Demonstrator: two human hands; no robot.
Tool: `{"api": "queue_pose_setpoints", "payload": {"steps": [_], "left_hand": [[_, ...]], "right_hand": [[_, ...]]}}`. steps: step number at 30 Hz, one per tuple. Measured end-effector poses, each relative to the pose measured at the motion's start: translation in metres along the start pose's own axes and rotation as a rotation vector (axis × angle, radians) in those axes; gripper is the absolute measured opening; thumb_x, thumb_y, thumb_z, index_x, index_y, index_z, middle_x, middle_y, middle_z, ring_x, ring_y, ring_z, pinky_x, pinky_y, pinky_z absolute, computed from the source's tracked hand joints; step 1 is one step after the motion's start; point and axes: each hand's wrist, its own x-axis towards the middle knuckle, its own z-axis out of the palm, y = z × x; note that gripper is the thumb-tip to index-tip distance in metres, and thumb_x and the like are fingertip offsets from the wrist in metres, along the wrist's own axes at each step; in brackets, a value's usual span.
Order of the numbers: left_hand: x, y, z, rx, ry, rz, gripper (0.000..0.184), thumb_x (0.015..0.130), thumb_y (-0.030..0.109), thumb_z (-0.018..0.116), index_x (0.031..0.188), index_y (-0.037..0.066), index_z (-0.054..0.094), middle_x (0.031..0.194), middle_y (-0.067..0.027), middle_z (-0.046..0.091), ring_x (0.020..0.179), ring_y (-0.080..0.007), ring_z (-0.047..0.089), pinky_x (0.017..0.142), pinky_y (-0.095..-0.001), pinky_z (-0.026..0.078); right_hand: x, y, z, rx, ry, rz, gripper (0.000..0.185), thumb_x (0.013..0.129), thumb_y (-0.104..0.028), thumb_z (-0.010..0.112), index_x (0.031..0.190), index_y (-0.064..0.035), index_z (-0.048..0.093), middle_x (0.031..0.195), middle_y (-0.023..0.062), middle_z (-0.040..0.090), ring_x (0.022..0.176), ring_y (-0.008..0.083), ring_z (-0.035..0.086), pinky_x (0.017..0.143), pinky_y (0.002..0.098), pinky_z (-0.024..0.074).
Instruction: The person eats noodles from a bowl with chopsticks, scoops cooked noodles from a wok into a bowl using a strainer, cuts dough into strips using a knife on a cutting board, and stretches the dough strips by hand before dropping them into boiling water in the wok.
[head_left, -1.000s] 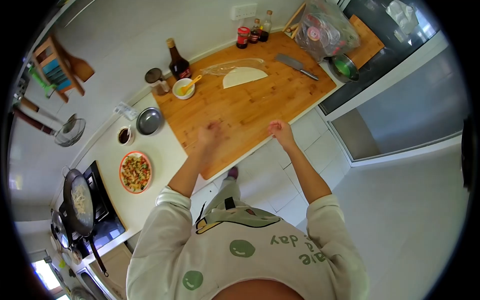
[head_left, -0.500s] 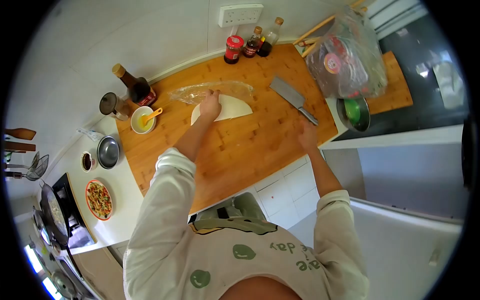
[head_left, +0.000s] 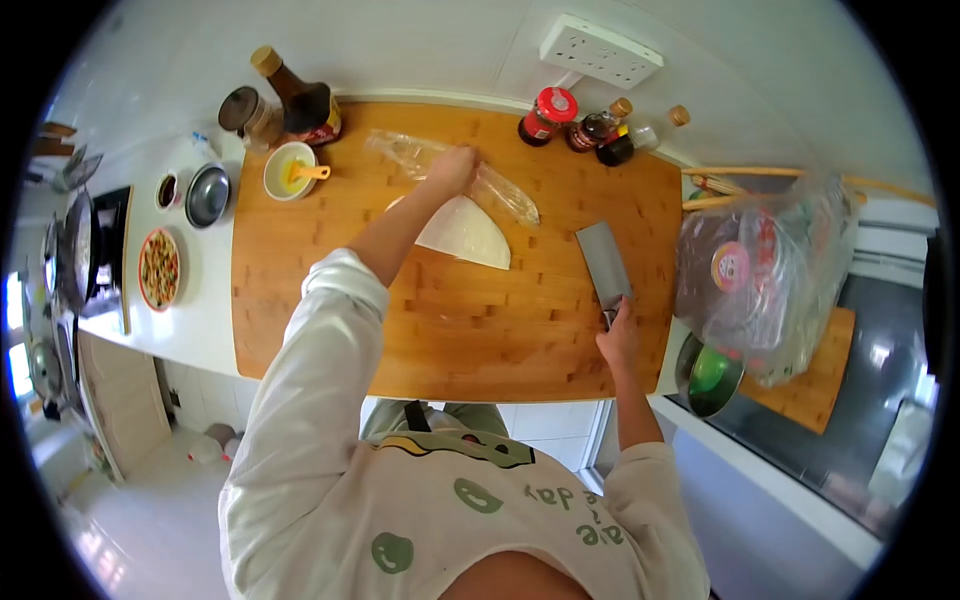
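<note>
A folded white sheet of dough lies on the wooden board. Just beyond it, my left hand is closed on a crumpled strip of clear plastic film, its fingertips partly hidden. Over at the right of the board, my right hand is wrapped round the handle of a cleaver. The blade rests flat, pointing away from me.
Along the wall stand a red-lidded jar, sauce bottles and a dark bottle. A white bowl with an orange brush sits at the board's left. A plastic bag and metal bowl are at right.
My right hand, bare beside the cleaver before, now grips its handle. My left hand has shifted from the dough's edge onto the plastic film beyond it. The camera view has turned.
</note>
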Motion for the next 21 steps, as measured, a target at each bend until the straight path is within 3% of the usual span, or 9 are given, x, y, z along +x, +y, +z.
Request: {"api": "queue_pose_setpoints", "payload": {"steps": [3, 4, 6, 7, 9, 11, 13, 18, 21], "left_hand": [[-0.008, -0.007, 0.018, -0.164, -0.041, 0.008, 0.024, 0.077, 0.008, 0.057, 0.1, 0.006, 0.063, 0.108, -0.0152, 0.06, 0.098, -0.0332, 0.059, 0.082, -0.0407, 0.048], [-0.018, -0.009, 0.022, -0.169, -0.035, -0.016, 0.024, 0.077, 0.008, 0.057, 0.1, 0.006, 0.063, 0.108, -0.0152, 0.06, 0.098, -0.0332, 0.059, 0.082, -0.0407, 0.048], [-0.052, -0.012, 0.024, -0.259, 0.378, 0.097, 0.024, 0.078, 0.004, 0.057, 0.101, 0.004, 0.061, 0.105, -0.0146, 0.059, 0.097, -0.0324, 0.057, 0.083, -0.0399, 0.048], [-0.075, -0.014, 0.026, -0.258, 0.392, 0.072, 0.024, 0.078, 0.004, 0.057, 0.101, 0.004, 0.061, 0.105, -0.0146, 0.059, 0.097, -0.0324, 0.057, 0.083, -0.0399, 0.048], [-0.129, -0.015, 0.034, -0.118, 0.681, -0.066, 0.029, 0.077, 0.002, 0.058, 0.105, 0.002, 0.059, 0.105, -0.0145, 0.057, 0.098, -0.0327, 0.054, 0.085, -0.0394, 0.046], [-0.174, -0.008, 0.058, -0.098, 0.666, -0.072, 0.029, 0.076, 0.002, 0.059, 0.105, 0.002, 0.059, 0.106, -0.0146, 0.056, 0.098, -0.0328, 0.053, 0.086, -0.0394, 0.046], [-0.199, -0.003, 0.073, -0.081, 0.655, -0.076, 0.03, 0.075, 0.001, 0.059, 0.105, 0.002, 0.059, 0.107, -0.0146, 0.055, 0.097, -0.033, 0.053, 0.086, -0.0393, 0.045], [-0.213, 0.012, 0.076, -0.101, 0.772, -0.041, 0.031, 0.074, 0.002, 0.061, 0.105, 0.0, 0.058, 0.109, -0.0131, 0.054, 0.104, -0.0312, 0.051, 0.09, -0.0389, 0.044], [-0.212, 0.01, 0.074, -0.08, 0.757, -0.075, 0.032, 0.074, 0.003, 0.062, 0.106, 0.0, 0.058, 0.111, -0.0125, 0.054, 0.108, -0.0307, 0.05, 0.092, -0.0387, 0.043]], "right_hand": [[0.007, -0.009, -0.009, 0.106, -0.033, 0.128, 0.059, 0.08, -0.011, 0.058, 0.134, -0.0055, 0.036, 0.099, 0.023, 0.06, 0.085, 0.0369, 0.059, 0.071, 0.0456, 0.047], [0.008, -0.013, -0.019, 0.1, -0.047, 0.107, 0.059, 0.08, -0.011, 0.058, 0.134, -0.0055, 0.036, 0.099, 0.023, 0.06, 0.085, 0.0369, 0.059, 0.071, 0.0456, 0.047], [0.012, -0.025, -0.042, 0.368, -0.031, 0.006, 0.03, 0.083, -0.017, 0.058, 0.11, -0.0042, 0.055, 0.074, 0.0182, 0.063, 0.069, 0.0368, 0.062, 0.062, 0.0447, 0.048], [0.017, -0.029, -0.043, 0.362, -0.045, -0.018, 0.03, 0.083, -0.017, 0.058, 0.11, -0.0042, 0.055, 0.074, 0.0182, 0.063, 0.069, 0.0368, 0.062, 0.062, 0.0447, 0.048], [0.033, -0.042, -0.043, 0.331, -0.036, -0.364, 0.019, 0.087, -0.021, 0.056, 0.087, -0.0027, 0.058, 0.062, 0.0182, 0.058, 0.058, 0.0374, 0.058, 0.052, 0.0442, 0.0438], [0.042, -0.1, -0.06, 0.407, -0.009, -0.633, 0.025, 0.09, -0.024, 0.053, 0.077, -0.0025, 0.053, 0.063, 0.0207, 0.056, 0.059, 0.0398, 0.055, 0.051, 0.0455, 0.0423], [0.06, -0.139, -0.046, 0.289, -0.115, -0.809, 0.027, 0.094, -0.023, 0.047, 0.079, -0.0008, 0.05, 0.066, 0.021, 0.056, 0.061, 0.0388, 0.054, 0.052, 0.044, 0.0408], [0.069, -0.228, -0.031, 0.106, -0.297, -0.954, 0.023, 0.095, -0.022, 0.044, 0.084, -0.0028, 0.046, 0.069, 0.022, 0.059, 0.065, 0.0419, 0.056, 0.056, 0.0496, 0.0429], [0.071, -0.244, -0.015, 0.088, -0.261, -1.032, 0.023, 0.095, -0.023, 0.042, 0.086, -0.0031, 0.046, 0.069, 0.0217, 0.059, 0.064, 0.0419, 0.057, 0.058, 0.0507, 0.0437]]}}
